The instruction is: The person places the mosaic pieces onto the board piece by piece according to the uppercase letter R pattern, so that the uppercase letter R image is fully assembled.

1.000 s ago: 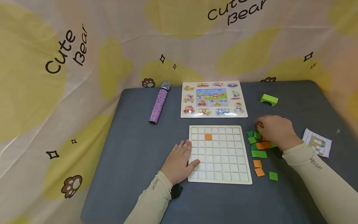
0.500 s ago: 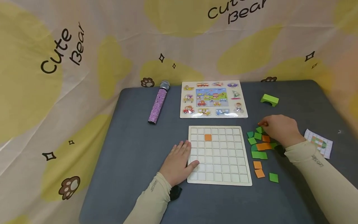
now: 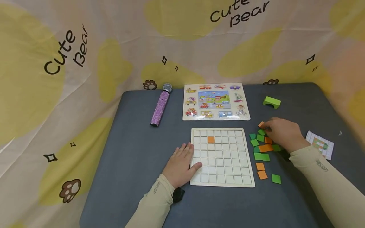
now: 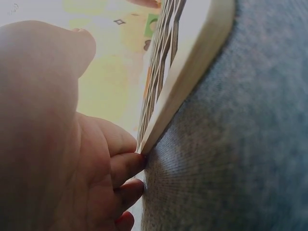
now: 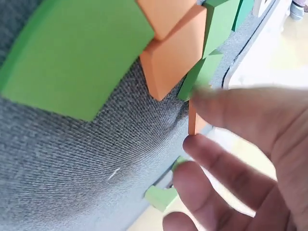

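Observation:
My left hand (image 3: 179, 166) lies with straight fingers along the left edge of a white grid board (image 3: 222, 171), its thumb over the board's face. In the left wrist view the fingertips (image 4: 137, 161) meet the board's side edge. One orange square tile (image 3: 210, 139) sits in a cell near the board's top. My right hand (image 3: 285, 133) is over the far end of a loose group of tiles, pinching a small orange tile (image 5: 193, 120) between thumb and index finger. Around it lie green tiles (image 3: 261, 156) and orange tiles (image 3: 265, 148).
A pattern card (image 3: 322, 145) lies right of the right wrist. Behind the board is a vehicle picture puzzle (image 3: 216, 117), with a purple glittery microphone (image 3: 160, 109) to its left. A green arch block (image 3: 272, 102) stands at the back right. A patterned cloth (image 3: 182, 38) hangs behind the table.
Right fingers have shifted slightly, so the pinched orange tile shows more at their tips and a green tile below is uncovered. The left hand keeps its place on the board.

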A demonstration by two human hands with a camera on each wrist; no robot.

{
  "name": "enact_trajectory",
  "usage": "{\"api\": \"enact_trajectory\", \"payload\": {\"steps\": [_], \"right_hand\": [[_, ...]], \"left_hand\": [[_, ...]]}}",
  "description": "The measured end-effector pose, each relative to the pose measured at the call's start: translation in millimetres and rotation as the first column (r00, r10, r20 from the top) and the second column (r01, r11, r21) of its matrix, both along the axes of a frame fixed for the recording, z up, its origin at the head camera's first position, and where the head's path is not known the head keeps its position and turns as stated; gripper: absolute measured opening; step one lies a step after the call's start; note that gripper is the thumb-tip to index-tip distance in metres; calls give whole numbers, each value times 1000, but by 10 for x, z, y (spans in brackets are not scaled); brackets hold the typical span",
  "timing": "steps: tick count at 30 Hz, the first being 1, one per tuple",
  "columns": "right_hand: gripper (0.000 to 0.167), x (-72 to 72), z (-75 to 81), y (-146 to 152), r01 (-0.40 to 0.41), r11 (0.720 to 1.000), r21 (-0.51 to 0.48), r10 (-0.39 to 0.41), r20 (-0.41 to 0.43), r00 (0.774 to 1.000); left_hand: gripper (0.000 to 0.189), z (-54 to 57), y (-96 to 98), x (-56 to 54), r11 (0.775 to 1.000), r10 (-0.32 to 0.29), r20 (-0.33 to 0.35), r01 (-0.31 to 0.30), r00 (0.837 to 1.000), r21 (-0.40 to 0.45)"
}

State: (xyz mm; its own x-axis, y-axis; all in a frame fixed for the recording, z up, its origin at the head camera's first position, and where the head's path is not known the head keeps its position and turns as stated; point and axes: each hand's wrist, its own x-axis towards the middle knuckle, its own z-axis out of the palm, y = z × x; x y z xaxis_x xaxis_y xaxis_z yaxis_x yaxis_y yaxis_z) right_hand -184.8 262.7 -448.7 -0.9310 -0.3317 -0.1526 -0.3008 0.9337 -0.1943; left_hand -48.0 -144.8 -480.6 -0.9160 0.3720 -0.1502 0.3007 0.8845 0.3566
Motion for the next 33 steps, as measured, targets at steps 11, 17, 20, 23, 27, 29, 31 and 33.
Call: {"api": "enact_trajectory", "payload": {"steps": [11,17,20,23,27,29,31,33], "right_hand": [[37,-69,-109,-99,-163,987,7,163,-4,987],[33,-129,-136,-118,-231,972,49,232,-25,972],[36,-151,-146,-126,-248,967,63,250,-14,968],[37,-170,-142,-145,-259,964,67,259,7,966],[35,-163,-71,-196,-245,967,69,245,12,969],[35,-126,-3,-245,-227,973,37,227,14,974],[35,-74,66,-330,-224,974,-19,225,10,974],[34,-10,114,-464,-243,966,-86,244,5,970]], "left_hand": [[84,-5,-60,27,1000,22,22,-22,999,-19],[84,-6,-63,36,999,26,25,-25,999,-34],[84,5,-59,53,999,27,32,-26,999,-37],[84,10,-57,68,999,31,30,-30,999,-45],[85,16,-44,68,997,35,25,-33,999,-70],[85,26,-26,54,997,29,21,-27,999,-70],[86,33,-4,33,998,18,14,-17,1000,-63],[86,42,18,14,999,9,8,-8,1000,-53]]}}
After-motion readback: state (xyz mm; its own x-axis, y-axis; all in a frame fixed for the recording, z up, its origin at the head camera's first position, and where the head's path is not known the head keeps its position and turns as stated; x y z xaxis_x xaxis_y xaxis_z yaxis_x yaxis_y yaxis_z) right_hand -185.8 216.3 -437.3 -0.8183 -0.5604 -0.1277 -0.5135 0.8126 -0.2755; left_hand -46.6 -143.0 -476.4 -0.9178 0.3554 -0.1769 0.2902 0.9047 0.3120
